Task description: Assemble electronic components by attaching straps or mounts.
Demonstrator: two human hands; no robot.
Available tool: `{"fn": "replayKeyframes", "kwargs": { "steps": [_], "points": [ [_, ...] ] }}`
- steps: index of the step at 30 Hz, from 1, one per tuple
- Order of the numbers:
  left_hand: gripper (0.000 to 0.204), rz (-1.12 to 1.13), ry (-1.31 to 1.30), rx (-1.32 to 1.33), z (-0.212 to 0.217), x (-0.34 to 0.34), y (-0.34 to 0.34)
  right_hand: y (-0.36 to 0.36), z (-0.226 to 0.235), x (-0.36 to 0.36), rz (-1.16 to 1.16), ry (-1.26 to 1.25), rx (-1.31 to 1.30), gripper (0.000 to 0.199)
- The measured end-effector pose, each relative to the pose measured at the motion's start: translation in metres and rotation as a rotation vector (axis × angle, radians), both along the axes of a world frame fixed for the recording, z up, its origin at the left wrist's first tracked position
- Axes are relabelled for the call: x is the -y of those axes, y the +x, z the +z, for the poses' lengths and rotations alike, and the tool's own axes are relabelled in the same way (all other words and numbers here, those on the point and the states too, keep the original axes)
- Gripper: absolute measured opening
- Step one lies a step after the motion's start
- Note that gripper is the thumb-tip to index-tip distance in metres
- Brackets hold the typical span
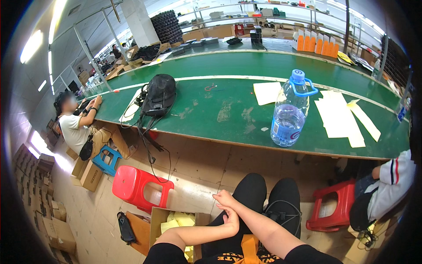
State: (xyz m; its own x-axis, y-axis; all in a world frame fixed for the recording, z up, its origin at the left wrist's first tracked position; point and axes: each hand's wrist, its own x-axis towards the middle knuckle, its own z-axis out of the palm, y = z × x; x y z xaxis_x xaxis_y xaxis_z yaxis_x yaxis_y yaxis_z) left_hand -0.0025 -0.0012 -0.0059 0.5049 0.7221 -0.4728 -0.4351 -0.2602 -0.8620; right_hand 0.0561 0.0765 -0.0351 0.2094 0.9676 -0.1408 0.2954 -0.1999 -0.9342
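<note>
Rests left hand (232, 219) against right hand (225, 199) near the wrist, crossed over dark trousers (249, 193); cannot tell closed from spread on either. Has yellow papers (181, 218) in an open cardboard box (159, 218) just left of the grip, and a red stool (124, 181) farther left. Faces, well ahead of the grip, a water bottle (288, 121) on a green table (211, 119), between pale sheets (336, 116).

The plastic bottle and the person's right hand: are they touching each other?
Apart. The head view shows the bottle standing on the green table, while the right hand is at the lap, away from the table's edge.
</note>
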Motion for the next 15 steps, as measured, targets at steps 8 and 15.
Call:
{"fn": "replayKeyframes", "kwargs": {
  "steps": [8, 15],
  "points": [
    [0.038, -0.02, -0.005, 0.026, -0.0063, -0.0009, -0.0013, -0.0002, -0.0013, -0.0007, 0.01, -0.007, 0.018, 0.037],
    [0.037, -0.033, -0.042, 0.034, -0.0085, -0.0027, -0.0025, -0.0012, 0.0021, 0.0006, 0.001, 0.013, 0.021, 0.038]
  ]
}}
